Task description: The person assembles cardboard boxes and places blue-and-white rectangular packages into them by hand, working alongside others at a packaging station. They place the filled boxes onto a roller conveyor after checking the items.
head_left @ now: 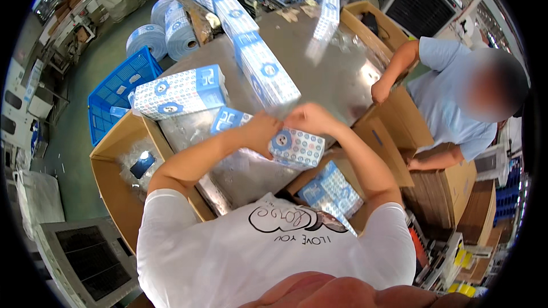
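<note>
In front of my chest, over the metal table [337, 74], a blue-and-white printed pack [298, 148] in plastic film is tilted between my hands. My left hand [261, 134] is closed on its left end. My right hand [311, 118] is at the pack's far edge with curled fingers pressed together; whether they pinch the film is hard to see. Another such pack [228, 118] lies behind my left forearm, partly hidden. Below my right arm, more blue-and-white packs [331, 188] sit in an open cardboard box [368, 217].
A larger wrapped pack [180, 91] lies at left, and a row of long packs [265, 68] runs away from me. An open carton [117, 177] holding plastic film and a phone [142, 164] stands left, beside a blue crate [123, 88]. At right a co-worker [451, 91] handles cartons.
</note>
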A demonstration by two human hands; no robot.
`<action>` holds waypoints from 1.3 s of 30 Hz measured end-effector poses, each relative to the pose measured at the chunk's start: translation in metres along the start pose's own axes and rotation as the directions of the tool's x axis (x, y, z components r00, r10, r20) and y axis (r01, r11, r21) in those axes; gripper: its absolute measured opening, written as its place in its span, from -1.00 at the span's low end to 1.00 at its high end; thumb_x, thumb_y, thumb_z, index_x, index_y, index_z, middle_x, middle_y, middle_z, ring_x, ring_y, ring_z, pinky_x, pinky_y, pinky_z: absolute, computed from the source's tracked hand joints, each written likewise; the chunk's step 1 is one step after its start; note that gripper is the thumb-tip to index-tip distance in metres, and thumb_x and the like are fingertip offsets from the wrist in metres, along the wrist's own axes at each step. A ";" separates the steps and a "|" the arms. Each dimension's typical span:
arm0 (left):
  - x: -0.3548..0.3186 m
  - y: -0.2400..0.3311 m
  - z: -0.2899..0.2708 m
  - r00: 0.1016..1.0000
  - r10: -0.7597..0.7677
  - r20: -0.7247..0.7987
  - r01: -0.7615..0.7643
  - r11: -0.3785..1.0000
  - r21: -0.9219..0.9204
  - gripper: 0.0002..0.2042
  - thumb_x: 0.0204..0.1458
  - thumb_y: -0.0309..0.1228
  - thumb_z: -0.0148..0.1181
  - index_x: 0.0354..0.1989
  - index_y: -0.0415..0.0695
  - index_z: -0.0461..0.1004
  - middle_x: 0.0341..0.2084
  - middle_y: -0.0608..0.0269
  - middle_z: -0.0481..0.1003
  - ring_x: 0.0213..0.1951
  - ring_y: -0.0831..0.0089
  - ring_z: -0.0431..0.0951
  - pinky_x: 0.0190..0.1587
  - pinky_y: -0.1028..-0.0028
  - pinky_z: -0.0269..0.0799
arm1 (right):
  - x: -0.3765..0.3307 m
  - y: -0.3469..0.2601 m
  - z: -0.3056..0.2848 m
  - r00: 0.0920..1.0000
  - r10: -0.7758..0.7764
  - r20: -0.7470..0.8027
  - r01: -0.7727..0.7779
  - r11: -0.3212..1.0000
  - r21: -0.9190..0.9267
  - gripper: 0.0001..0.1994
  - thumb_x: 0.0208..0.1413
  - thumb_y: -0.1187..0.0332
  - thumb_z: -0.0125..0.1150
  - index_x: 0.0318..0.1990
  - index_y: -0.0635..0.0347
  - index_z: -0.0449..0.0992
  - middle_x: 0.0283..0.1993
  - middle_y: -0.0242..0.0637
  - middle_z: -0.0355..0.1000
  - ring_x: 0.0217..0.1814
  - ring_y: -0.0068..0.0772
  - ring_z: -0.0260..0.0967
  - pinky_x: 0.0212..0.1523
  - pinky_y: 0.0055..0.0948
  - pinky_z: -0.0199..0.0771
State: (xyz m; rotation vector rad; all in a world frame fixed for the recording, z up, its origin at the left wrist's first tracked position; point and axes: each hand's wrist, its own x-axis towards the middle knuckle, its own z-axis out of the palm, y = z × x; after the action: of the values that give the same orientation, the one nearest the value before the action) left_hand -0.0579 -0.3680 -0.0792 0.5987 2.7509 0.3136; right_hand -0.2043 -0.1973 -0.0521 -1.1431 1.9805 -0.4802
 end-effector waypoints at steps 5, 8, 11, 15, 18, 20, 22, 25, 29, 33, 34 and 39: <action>-0.003 0.005 0.028 0.954 0.082 -0.287 -0.079 0.997 0.024 -0.21 -0.36 -0.21 0.48 0.10 -0.31 0.30 -0.08 -0.02 0.44 -0.05 0.05 0.46 0.06 0.21 0.30 | 0.156 -0.018 -0.003 0.583 -0.197 -0.788 -0.267 0.869 -0.416 -0.03 -0.16 -0.14 0.35 0.43 -0.14 0.03 0.17 0.05 0.34 0.12 0.10 0.38 0.06 -0.04 0.43; -0.033 0.001 0.015 0.921 0.118 -0.370 -0.132 0.991 -0.013 -0.22 -0.38 -0.27 0.48 0.12 -0.28 0.29 -0.09 -0.01 0.44 -0.04 0.04 0.45 0.05 0.19 0.32 | 0.161 -0.024 0.000 0.844 0.122 -0.522 -0.298 0.916 -0.269 0.20 -0.27 -0.15 0.40 0.49 -0.22 -0.31 0.24 0.16 0.19 0.16 0.24 0.33 0.12 -0.02 0.38; -0.099 0.003 -0.051 0.812 0.090 -0.577 -0.263 0.938 -0.224 -0.18 -0.39 -0.38 0.48 0.18 -0.25 0.27 -0.02 0.00 0.43 0.06 0.03 0.42 0.11 0.17 0.31 | 0.119 0.001 -0.018 0.873 0.150 -0.464 -0.299 0.917 -0.265 0.16 -0.28 -0.12 0.42 0.48 -0.30 -0.23 0.19 0.12 0.26 0.19 0.13 0.33 0.10 -0.02 0.40; -0.150 -0.029 -0.074 0.449 -0.534 -0.717 -0.466 0.545 -0.697 -0.22 -0.17 -0.31 0.42 0.27 -0.19 0.18 0.06 0.04 0.43 0.15 0.09 0.42 0.19 0.18 0.36 | 0.079 0.116 -0.020 0.777 -0.013 -0.629 -0.025 0.998 -0.051 0.05 -0.24 0.19 0.47 0.46 -0.06 -0.05 0.27 0.00 0.27 0.19 0.02 0.36 0.13 -0.08 0.39; -0.143 -0.052 -0.045 0.525 -0.760 -0.383 -0.801 -0.289 -0.524 -0.38 0.07 -0.13 0.18 0.24 -0.25 0.25 0.10 0.02 0.44 0.12 0.13 0.47 0.19 0.19 0.37 | -0.013 0.048 -0.035 0.796 0.057 -0.603 0.394 0.707 0.587 0.01 -0.27 0.31 0.51 0.42 0.16 0.07 0.30 -0.06 0.27 0.21 -0.08 0.34 0.21 -0.17 0.34; -0.107 -0.041 -0.046 0.574 -0.705 -0.416 -0.818 -0.477 -0.321 -0.46 0.17 -0.07 0.05 0.21 -0.16 0.32 0.08 0.12 0.47 0.07 0.22 0.50 0.15 0.22 0.40 | -0.090 0.050 -0.032 0.822 0.092 -0.563 0.521 0.281 0.806 -0.02 -0.27 0.32 0.51 0.40 0.19 0.11 0.31 -0.08 0.25 0.26 -0.14 0.30 0.24 -0.25 0.31; -0.060 -0.022 -0.047 0.626 -0.658 -0.418 -0.769 -0.609 -0.193 -0.55 0.24 -0.06 -0.06 0.17 -0.09 0.37 0.06 0.21 0.49 0.02 0.29 0.51 0.10 0.26 0.44 | -0.162 0.078 -0.022 0.807 0.111 -0.580 0.582 0.017 0.813 -0.04 -0.27 0.33 0.50 0.39 0.18 0.13 0.31 -0.07 0.24 0.28 -0.14 0.27 0.23 -0.27 0.31; -0.010 0.034 -0.037 0.733 -0.494 -0.468 -0.663 -0.672 -0.329 -0.55 0.26 -0.08 -0.10 0.17 -0.11 0.35 0.06 0.22 0.48 0.04 0.31 0.50 0.10 0.28 0.45 | -0.273 0.097 0.001 0.688 0.230 -0.688 0.694 0.066 0.717 -0.04 -0.28 0.33 0.50 0.39 0.15 0.14 0.28 -0.06 0.25 0.24 -0.14 0.29 0.20 -0.26 0.32; 0.060 0.134 0.001 0.834 -0.340 -0.435 -0.517 -0.204 -0.832 -0.47 0.19 -0.18 0.11 0.25 -0.19 0.20 0.06 0.18 0.43 0.05 0.24 0.49 0.08 0.23 0.43 | -0.412 0.081 0.017 0.397 0.276 -0.875 0.674 0.560 0.482 -0.04 -0.29 0.34 0.49 0.39 0.10 0.15 0.23 -0.06 0.28 0.20 -0.13 0.30 0.17 -0.24 0.33; 0.140 0.252 -0.003 0.936 0.317 -0.152 -0.349 0.886 -0.306 -0.13 -0.23 -0.31 0.45 0.30 -0.25 0.12 0.05 -0.03 0.42 0.08 0.03 0.46 0.10 0.16 0.36 | -0.511 0.032 0.034 0.184 0.081 -0.980 0.403 0.903 0.150 -0.03 -0.31 0.34 0.48 0.39 0.06 0.15 0.18 -0.05 0.30 0.15 -0.13 0.32 0.14 -0.22 0.34; 0.154 0.269 0.026 0.905 0.415 -0.088 -0.423 0.899 -0.115 -0.11 -0.24 -0.29 0.45 0.31 -0.25 0.11 0.07 -0.05 0.41 0.11 0.03 0.43 0.13 0.13 0.32 | -0.514 0.024 0.036 0.191 -0.005 -0.982 0.358 0.931 0.065 -0.03 -0.31 0.34 0.48 0.39 0.05 0.16 0.16 -0.05 0.30 0.14 -0.13 0.32 0.13 -0.22 0.34; 0.183 0.307 0.157 0.878 0.334 0.342 -0.388 0.916 0.100 -0.16 -0.19 -0.30 0.37 0.33 -0.25 0.14 0.26 -0.11 0.22 0.30 0.04 0.21 0.31 0.05 0.07 | -0.422 0.057 0.080 0.471 -0.177 -0.864 0.117 0.984 -0.138 -0.03 -0.34 0.36 0.48 0.39 -0.14 0.18 0.03 -0.06 0.32 0.04 -0.02 0.30 0.11 -0.12 0.28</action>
State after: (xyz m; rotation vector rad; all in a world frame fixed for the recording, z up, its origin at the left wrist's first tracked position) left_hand -0.0504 0.0072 -0.1863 1.1114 2.3550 0.0573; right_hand -0.0516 0.1962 0.0474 -1.2284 2.7804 -1.3361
